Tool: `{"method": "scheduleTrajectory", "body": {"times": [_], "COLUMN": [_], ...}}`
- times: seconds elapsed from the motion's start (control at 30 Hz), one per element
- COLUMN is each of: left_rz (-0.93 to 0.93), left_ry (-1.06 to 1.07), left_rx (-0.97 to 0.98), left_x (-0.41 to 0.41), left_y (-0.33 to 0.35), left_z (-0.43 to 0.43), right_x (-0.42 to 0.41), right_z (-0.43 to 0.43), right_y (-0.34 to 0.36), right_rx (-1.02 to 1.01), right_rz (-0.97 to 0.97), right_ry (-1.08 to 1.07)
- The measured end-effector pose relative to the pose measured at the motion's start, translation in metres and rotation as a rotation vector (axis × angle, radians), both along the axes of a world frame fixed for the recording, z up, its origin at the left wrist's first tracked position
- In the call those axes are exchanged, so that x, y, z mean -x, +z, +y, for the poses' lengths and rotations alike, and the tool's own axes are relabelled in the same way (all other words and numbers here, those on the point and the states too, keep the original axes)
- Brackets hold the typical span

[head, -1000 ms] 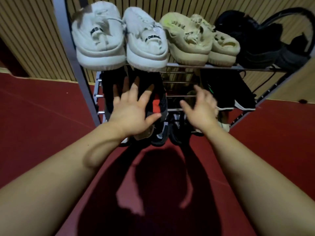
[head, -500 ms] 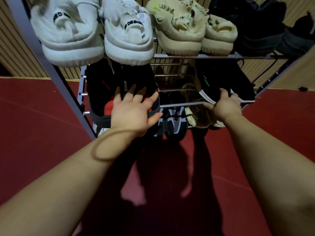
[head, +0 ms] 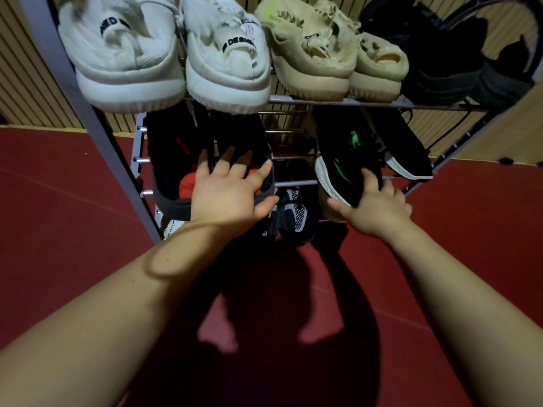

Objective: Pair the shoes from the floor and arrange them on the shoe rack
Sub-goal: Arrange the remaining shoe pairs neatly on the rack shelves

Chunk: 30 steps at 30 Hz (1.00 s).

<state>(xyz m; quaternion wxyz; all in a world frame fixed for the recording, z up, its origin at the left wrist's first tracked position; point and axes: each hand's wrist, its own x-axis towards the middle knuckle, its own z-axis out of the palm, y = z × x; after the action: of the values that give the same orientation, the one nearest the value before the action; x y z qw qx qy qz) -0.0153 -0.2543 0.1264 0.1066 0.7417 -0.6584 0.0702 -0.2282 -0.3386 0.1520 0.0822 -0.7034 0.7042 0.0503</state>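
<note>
Black-red shoes (head: 169, 174) under flat, spread left hand (head: 227, 196), black-green shoe (head: 340, 160) heel gripped by right hand (head: 379, 210)

On the top shelf of the shoe rack (head: 367, 102), the leftmost white shoe (head: 123, 54) has black letters on its heel strap; only "NED" can be read. The second white shoe (head: 226, 60), just right of it, shows "DESIG", with the end hidden. Print on the beige shoes (head: 311, 69) further right is too blurred to read.

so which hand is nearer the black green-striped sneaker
Right. The right hand grips the near end of the black green-striped sneaker; the left hand rests on a black and red sneaker, apart.
</note>
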Motion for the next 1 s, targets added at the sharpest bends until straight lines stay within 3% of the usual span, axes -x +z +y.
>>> {"method": "scheduleTrajectory", "body": {"times": [0.2,0.3,0.5,0.63,0.93,1.0], "left_rz": [0.027,0.046,0.036,0.097,-0.039,-0.062], "left_ry": [-0.017,-0.025,-0.015,0.009,-0.769,-0.883], "left_rx": [-0.008,-0.041,-0.029,-0.074,-0.149,-0.058], "left_x": [-0.002,-0.003,0.001,0.012,0.062,0.061], "left_y": [-0.001,-0.002,0.003,0.017,0.034,0.029], "left_z": [0.000,0.000,0.002,-0.002,-0.041,-0.038], "right_x": [-0.039,-0.032,0.031,0.081,0.134,0.136], "right_z": [-0.042,-0.045,-0.017,0.005,0.035,0.034], "right_y": [0.003,-0.001,-0.004,0.009,0.020,0.019], "right_rx": [-0.106,-0.085,0.068,0.098,0.217,0.266], "right_rz": [-0.146,-0.182,-0.350,-0.238,-0.068,-0.036], "right_ry": [-0.163,-0.139,0.121,0.413,0.774,0.842]}}
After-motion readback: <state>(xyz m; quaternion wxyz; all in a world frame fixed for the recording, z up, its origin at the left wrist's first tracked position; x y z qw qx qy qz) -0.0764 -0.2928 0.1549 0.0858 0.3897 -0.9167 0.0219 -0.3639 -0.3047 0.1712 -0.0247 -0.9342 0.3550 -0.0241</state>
